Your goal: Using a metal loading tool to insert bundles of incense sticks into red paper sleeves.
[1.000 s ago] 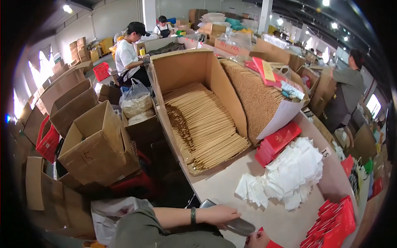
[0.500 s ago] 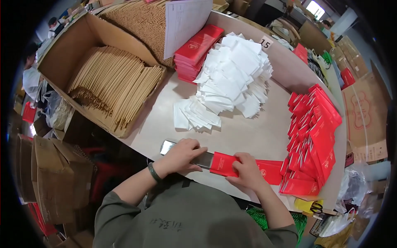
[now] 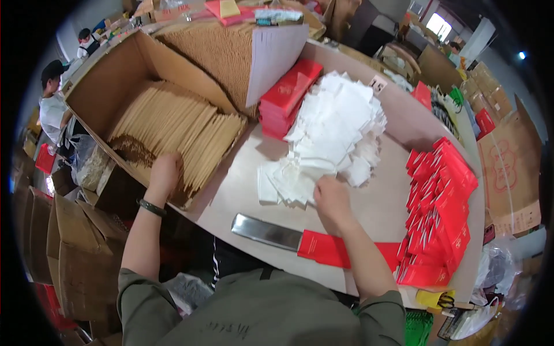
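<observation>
The red sleeve (image 3: 323, 249) now lies released, left hand (image 3: 166, 173) freed to curl at wooden sticks (image 3: 190, 130), right hand (image 3: 333, 198) at napkins (image 3: 337, 127), grips unclear.

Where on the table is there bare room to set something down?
Widest patch: table between the white packets and the red heap, right of the right hand. Narrower: between the cardboard box and white packets, beyond the metal strip. Crowded: right end, under the red heap.
</observation>
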Tool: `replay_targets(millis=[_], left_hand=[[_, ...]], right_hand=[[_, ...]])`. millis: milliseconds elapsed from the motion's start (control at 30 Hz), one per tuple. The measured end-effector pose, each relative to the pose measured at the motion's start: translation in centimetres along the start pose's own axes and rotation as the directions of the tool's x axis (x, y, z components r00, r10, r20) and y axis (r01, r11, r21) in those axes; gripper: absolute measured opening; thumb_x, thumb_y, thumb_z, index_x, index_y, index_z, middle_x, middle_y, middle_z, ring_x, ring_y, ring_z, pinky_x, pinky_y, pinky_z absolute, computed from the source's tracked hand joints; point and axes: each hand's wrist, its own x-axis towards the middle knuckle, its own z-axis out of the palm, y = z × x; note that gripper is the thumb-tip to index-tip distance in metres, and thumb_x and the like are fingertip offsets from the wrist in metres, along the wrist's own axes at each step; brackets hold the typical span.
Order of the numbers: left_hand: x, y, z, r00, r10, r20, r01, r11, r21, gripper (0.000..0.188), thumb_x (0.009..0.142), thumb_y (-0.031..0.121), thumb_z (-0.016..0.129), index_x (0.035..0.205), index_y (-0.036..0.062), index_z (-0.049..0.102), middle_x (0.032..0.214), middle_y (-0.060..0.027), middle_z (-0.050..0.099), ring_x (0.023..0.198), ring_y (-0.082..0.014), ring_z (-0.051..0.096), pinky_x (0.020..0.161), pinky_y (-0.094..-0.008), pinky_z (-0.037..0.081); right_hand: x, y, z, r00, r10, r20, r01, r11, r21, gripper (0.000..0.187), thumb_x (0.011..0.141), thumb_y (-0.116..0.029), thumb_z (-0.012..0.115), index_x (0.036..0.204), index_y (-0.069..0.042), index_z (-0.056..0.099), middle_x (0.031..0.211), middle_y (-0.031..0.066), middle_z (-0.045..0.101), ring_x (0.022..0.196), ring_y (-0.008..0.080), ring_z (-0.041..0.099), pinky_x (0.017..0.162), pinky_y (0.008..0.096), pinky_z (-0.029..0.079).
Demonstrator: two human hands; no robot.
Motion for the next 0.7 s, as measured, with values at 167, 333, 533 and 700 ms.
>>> replay_targets(millis=[167, 333, 533, 700], left_hand=[[0.7, 0.7, -1.7, 0.996, 0.075, -0.051, -0.072, 0.995, 0.064, 0.013, 0.089, 0.014, 0.055, 0.093, 0.0022, 0.06, 0.093, -0.0224, 0.063, 0.092, -0.0436, 0.061, 0.075, -0.0515, 0.049], [0.5, 0.1, -0.7, 0.939, 0.06, -0.339, -0.036, 0.996, 0.078, 0.02, 0.101, 0.011, 0.05, 0.11, -0.0002, 0.064, 0.098, -0.0171, 0.066, 0.088, -0.0353, 0.065, 0.077, -0.0429, 0.052], [-8.4, 2.7, -0.6, 0.997, -0.082, -0.011, 0.043, 0.623, -0.781, 0.019, 0.104, 0.012, 0.052, 0.105, -0.0041, 0.062, 0.085, -0.0031, 0.056, 0.074, -0.0112, 0.053, 0.073, -0.0225, 0.043], [-11.0, 7.2, 0.0, 0.903, 0.374, 0.211, -0.16, 0.749, -0.643, 0.01, 0.094, 0.002, 0.06, 0.1, -0.0024, 0.066, 0.086, -0.0098, 0.058, 0.083, -0.021, 0.059, 0.077, -0.0296, 0.047]], right_hand=[[-3.3, -4.7, -3.4, 0.988, -0.106, -0.112, 0.115, 0.99, 0.079, 0.006, 0.083, -0.012, 0.064, 0.085, -0.007, 0.066, 0.086, 0.0126, 0.063, 0.083, 0.0331, 0.063, 0.071, 0.0433, 0.052], [-8.0, -7.4, 0.1, 0.898, -0.354, 0.262, 0.383, 0.921, -0.071, 0.009, 0.081, -0.011, 0.068, 0.087, -0.007, 0.065, 0.092, 0.0096, 0.065, 0.086, 0.0309, 0.064, 0.069, 0.0408, 0.051], [-11.0, -6.3, -3.9, 0.995, -0.104, 0.01, 0.099, 0.968, 0.232, 0.025, 0.079, -0.016, 0.077, 0.094, -0.002, 0.062, 0.114, 0.0149, 0.064, 0.106, 0.0341, 0.061, 0.088, 0.0425, 0.05], [-12.5, -4.5, -3.7, 0.976, -0.183, 0.122, 0.152, 0.963, 0.223, 0.029, 0.08, -0.019, 0.078, 0.092, 0.0, 0.059, 0.135, 0.022, 0.054, 0.125, 0.0411, 0.05, 0.104, 0.0465, 0.043]])
